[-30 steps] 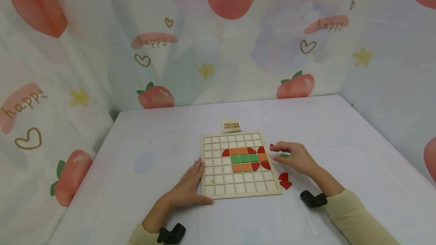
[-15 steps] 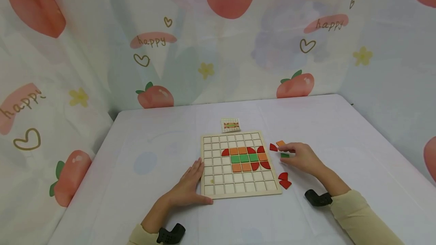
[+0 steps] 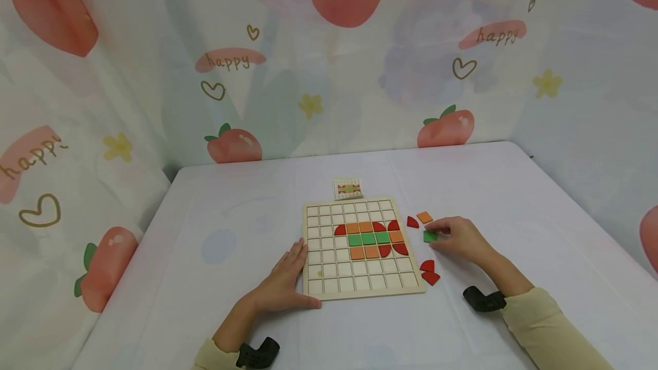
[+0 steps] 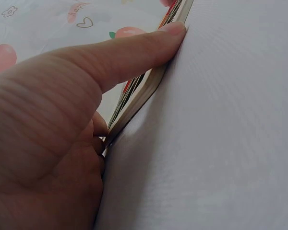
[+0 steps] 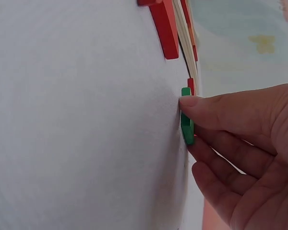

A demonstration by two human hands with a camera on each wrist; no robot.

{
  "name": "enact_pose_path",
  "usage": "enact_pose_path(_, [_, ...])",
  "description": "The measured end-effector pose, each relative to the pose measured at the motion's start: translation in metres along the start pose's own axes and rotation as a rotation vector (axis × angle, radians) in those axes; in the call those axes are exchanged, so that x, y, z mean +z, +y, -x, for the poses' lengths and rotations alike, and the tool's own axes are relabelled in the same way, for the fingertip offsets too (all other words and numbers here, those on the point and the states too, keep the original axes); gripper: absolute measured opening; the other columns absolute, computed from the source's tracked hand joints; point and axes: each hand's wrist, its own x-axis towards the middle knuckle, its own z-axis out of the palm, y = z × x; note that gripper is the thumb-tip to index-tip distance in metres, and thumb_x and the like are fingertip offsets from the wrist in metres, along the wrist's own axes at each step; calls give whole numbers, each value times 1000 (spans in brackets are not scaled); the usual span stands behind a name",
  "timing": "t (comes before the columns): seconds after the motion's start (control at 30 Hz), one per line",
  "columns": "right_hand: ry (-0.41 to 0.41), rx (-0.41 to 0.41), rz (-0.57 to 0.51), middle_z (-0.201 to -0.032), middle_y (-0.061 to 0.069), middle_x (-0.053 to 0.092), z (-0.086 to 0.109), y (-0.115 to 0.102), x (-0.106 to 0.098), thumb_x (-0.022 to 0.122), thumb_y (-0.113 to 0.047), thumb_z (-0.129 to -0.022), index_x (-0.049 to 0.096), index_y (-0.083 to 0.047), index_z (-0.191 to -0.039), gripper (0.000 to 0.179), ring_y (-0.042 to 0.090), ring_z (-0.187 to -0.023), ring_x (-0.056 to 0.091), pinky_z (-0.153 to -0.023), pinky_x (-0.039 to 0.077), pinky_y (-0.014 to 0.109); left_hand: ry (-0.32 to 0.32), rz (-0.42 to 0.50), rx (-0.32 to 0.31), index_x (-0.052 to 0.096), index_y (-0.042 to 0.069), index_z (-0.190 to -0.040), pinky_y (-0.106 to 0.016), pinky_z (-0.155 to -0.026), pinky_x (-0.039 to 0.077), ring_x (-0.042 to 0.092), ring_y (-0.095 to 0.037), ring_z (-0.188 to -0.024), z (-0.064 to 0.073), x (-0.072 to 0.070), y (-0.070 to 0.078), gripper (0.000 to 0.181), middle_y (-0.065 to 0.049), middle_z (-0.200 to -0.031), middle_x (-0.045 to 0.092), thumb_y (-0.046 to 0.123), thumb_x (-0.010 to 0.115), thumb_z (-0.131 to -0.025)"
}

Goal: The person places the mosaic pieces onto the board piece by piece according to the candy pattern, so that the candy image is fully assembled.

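1. Head view: a flat, pale wooden square board [image 3: 331, 286] with a ruled grid lies on a white-covered table [image 3: 154, 307].
2. The person's left hand [image 3: 280, 283] rests against the board's left side, fingers extended along that edge and thumb spread away towards the near corner. The left wrist view shows the thumb touching the board's rim.
3. The person's right hand [image 3: 457, 237] pinches a green square tile [image 3: 429, 237] between thumb and fingertips, to the right of the board and apart from it. Whether this tile is clear of the table cannot be told.
4. Just beyond the pinched tile lie a loose orange square tile [image 3: 424, 217] and a red quarter-round tile [image 3: 413, 222]. Two further red tiles [image 3: 430, 279] lie together, nearer the person.
5. Seated on the grid: a row of three green tiles [image 3: 368, 239], five orange tiles [image 3: 365, 226] and five red rounded tiles [image 3: 400, 249].
6. A small patterned card [image 3: 348, 188] lies just beyond the board's far edge.
7. A pale fruit-printed cloth [image 3: 354, 90] stands behind the table.
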Motion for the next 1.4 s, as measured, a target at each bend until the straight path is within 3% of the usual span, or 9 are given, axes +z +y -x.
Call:
enact_pose_path(0.47, [12, -31, -22, -103, 16, 64, -2, -10, 0, 70, -4, -79, 65, 4, -108, 30, 37, -102, 54, -84, 46, 48, 1, -8, -10, 8, 1, -147, -41, -109, 5, -4, -21, -138, 1, -1, 2, 118, -9, -153, -3, 57, 73, -67])
enact_pose_path(1.07, [-25, -241, -99, -101, 11, 65, -7, -63, 30, 72, -2, -77, 68, 1, -102, 26, 32, -98, 58, -82, 49, 44, 2, -8, -17, 9, 0, -146, -42, -109, 6, -3, -21, -138, 0, -1, 2, 118, -10, -153, -1, 57, 73, -66])
enact_pose_path(1.4, [-40, -333, -110, -102, 10, 66, -13, -77, 42, 73, -3, -76, 69, 0, -102, 26, 28, -98, 59, -82, 48, 43, 3, -8, -19, 9, 0, -146, -43, -109, 6, -4, -21, -138, 0, -1, 1, 118, -10, -153, -2, 59, 73, -66])
